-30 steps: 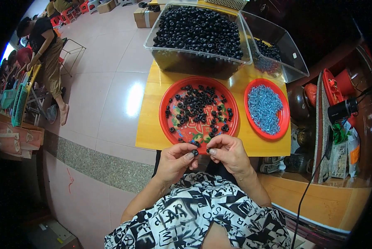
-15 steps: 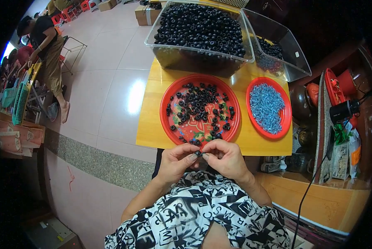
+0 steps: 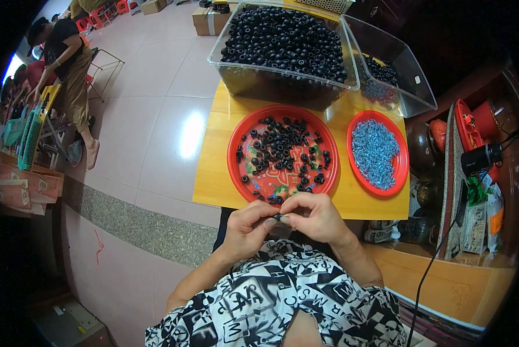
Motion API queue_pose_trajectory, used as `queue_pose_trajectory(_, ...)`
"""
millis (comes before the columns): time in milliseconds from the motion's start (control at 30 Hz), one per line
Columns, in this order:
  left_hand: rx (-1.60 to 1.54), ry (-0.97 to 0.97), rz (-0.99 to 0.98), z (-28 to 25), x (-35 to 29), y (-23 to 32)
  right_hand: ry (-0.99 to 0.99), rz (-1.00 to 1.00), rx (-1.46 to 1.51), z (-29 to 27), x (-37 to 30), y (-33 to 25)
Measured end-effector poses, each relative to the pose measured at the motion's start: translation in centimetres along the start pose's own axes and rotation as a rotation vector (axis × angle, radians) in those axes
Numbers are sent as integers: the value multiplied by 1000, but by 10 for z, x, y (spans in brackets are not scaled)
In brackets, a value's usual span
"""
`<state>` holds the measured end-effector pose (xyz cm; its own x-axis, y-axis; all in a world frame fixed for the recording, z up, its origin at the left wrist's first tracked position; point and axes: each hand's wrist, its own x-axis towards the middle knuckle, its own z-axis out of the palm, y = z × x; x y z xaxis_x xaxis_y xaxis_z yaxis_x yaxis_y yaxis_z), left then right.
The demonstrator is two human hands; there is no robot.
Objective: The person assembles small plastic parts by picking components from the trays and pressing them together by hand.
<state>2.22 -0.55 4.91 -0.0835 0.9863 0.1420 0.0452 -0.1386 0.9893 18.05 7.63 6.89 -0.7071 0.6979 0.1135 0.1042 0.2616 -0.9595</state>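
Observation:
My left hand (image 3: 248,228) and my right hand (image 3: 316,220) meet in front of my body, at the table's near edge. Both are closed in a pinch on one small black plastic piece (image 3: 278,217), mostly covered by the fingertips. Just beyond them lies a round red tray (image 3: 233,170) with a printed pattern, where many loose black ring-shaped pieces (image 3: 279,147) are scattered. To its right an oval red tray (image 3: 405,159) holds a heap of tiny shiny blue-silver pieces (image 3: 375,150), too small to name.
A big clear bin (image 3: 282,87) full of black pieces stands at the back of the yellow table (image 3: 210,173). Beside it is another clear bin (image 3: 418,98), partly filled. Shelves (image 3: 479,254) and a black cable (image 3: 424,277) lie right. Another person (image 3: 68,63) stands far left.
The view has shifted slightly, so the table and trays appear a little further right. Both hands stay together, and the fingers have turned slightly around the black piece.

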Motion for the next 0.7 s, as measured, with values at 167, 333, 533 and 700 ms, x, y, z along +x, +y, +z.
queue_pose_trajectory(167,107,-43,175,0,2,10,-163,437,632,-7,-2,7)
queue_pose_trajectory(333,173,-34,265,3,2,3,-233,505,706,-5,-5,13)
queue_pose_trajectory(533,219,-45,314,7,7,5,-192,426,856,-2,-10,26)
queue_pose_trajectory(700,284,-80,357,7,9,5,-202,431,856,2,-7,27)
